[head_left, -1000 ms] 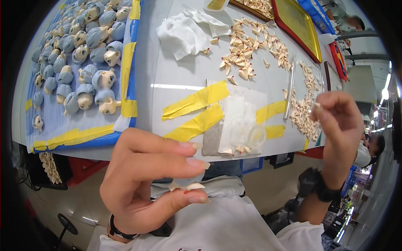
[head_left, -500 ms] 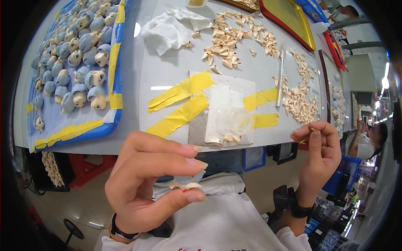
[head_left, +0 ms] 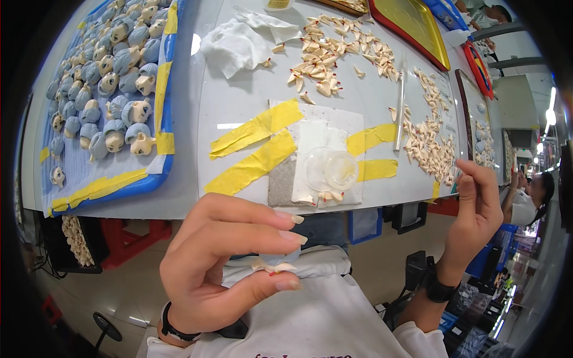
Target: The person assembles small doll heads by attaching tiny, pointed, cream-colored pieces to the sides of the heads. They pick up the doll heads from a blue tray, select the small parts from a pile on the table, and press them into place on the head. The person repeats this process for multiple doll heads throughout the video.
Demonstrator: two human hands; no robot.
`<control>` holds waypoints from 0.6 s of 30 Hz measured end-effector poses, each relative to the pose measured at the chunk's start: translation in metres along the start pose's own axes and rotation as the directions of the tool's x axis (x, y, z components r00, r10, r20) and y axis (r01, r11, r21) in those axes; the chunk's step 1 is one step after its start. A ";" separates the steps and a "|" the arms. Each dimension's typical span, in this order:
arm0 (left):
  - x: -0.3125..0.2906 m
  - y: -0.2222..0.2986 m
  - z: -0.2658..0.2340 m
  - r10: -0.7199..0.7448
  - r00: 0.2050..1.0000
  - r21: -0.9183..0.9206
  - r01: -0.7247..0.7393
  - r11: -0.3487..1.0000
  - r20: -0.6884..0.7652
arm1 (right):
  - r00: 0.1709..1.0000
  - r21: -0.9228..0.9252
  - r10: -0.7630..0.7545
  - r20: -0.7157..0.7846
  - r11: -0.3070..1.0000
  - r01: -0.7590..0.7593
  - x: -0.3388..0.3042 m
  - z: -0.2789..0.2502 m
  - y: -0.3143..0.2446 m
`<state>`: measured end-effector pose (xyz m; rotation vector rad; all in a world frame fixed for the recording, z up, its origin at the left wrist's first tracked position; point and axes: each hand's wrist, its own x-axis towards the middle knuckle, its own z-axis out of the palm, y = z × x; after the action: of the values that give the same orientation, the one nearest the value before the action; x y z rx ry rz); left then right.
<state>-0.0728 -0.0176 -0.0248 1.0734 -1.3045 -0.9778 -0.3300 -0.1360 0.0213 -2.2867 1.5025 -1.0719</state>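
In front of my chest, my left hand (head_left: 224,265) pinches a small doll head (head_left: 280,261) between thumb and fingers. Its pale blue hair shows through the gap, and cream pointed parts with a red tip stick out by the thumb; the rest is hidden. My right hand (head_left: 471,212) is raised at the table's right front edge, beside a heap of cream pointed parts (head_left: 431,149). Its fingers curl toward the thumb; whatever may be between them is hidden. A clear round dish (head_left: 325,170) sits on a taped board (head_left: 280,185), with a few red-tipped parts (head_left: 330,196) near its front edge.
A blue tray (head_left: 164,173) of blue-haired doll heads (head_left: 113,134) fills the left. More red-tipped parts (head_left: 322,59) lie at the back, near a white cloth (head_left: 236,48). A metal bar (head_left: 400,113) divides two heaps. A yellow tray (head_left: 418,30) stands back right. A co-worker (head_left: 525,200) sits farther right.
My right hand has moved to the right and slightly down, away from the heap's front edge. My left hand, still pinching the doll head, has shifted slightly to the right.
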 end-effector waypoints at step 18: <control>0.004 -0.011 -0.008 0.119 0.992 0.036 -0.120 0.992 0.033 | 0.960 0.372 -0.035 0.276 0.925 -0.073 0.017 0.029 -0.044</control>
<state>-0.0638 -0.0241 -0.0345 1.0000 -1.4010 -0.8858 -0.2754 -0.1363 0.0314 -2.0426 1.0951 -0.8948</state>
